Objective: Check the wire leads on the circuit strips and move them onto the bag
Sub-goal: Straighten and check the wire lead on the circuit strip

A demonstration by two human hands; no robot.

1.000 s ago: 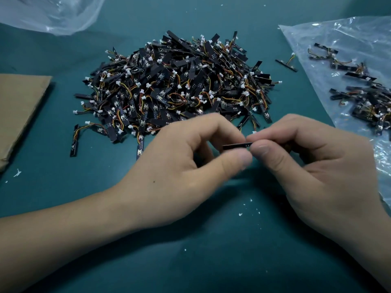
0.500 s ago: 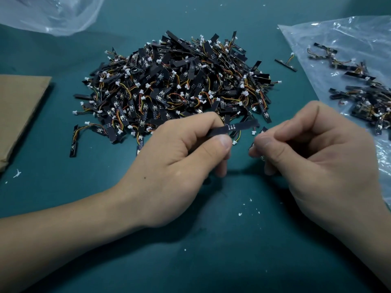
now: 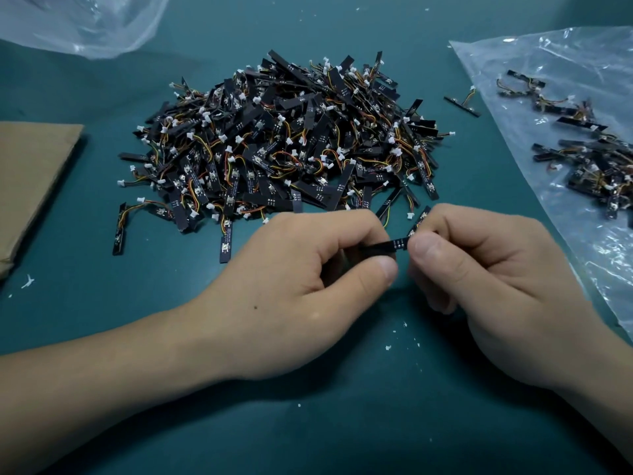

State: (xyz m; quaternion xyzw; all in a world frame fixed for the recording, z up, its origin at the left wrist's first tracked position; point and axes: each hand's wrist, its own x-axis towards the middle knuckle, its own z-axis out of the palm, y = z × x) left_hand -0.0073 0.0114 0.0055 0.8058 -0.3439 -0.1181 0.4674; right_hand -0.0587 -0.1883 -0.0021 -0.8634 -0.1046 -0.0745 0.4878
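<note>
Where left hand [image 3: 298,286], right hand [image 3: 496,286] pinch, strip [image 3: 394,244] mostly hidden.

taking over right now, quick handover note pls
Left hand pinches one circuit strip; right hand pinches at its other end, check under way.
Big unchecked pile behind the hands; bag to the right.
Done: a small batch of strips lies on the bag.
Left: finish this strip, place it on the bag, then work through the pile.
</note>
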